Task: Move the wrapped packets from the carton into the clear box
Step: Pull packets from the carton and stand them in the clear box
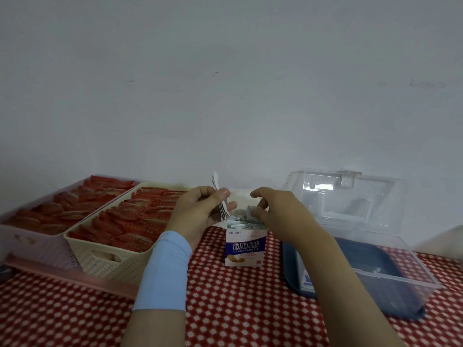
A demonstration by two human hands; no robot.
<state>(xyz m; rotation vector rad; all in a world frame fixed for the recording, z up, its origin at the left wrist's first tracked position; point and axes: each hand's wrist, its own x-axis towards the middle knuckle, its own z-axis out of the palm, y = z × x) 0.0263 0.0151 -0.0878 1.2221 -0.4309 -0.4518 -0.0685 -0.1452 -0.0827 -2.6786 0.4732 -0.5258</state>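
Note:
A small white and purple carton (245, 246) stands open on the table, with several wrapped packets (238, 219) upright inside. My left hand (200, 211) holds a few white packets (220, 196) in its fingers just left of the carton's mouth. My right hand (278, 211) reaches into the top of the carton, and its fingertips pinch a packet (250, 212) there. The clear box (390, 271) sits to the right with its lid (350, 194) swung up against the wall. A few packets lie on its blue floor.
A cream basket (105, 261) and a pink basket (37, 246) full of red packets stand at the left. The table has a red and white patterned cloth (238, 304). A white wall rises right behind everything.

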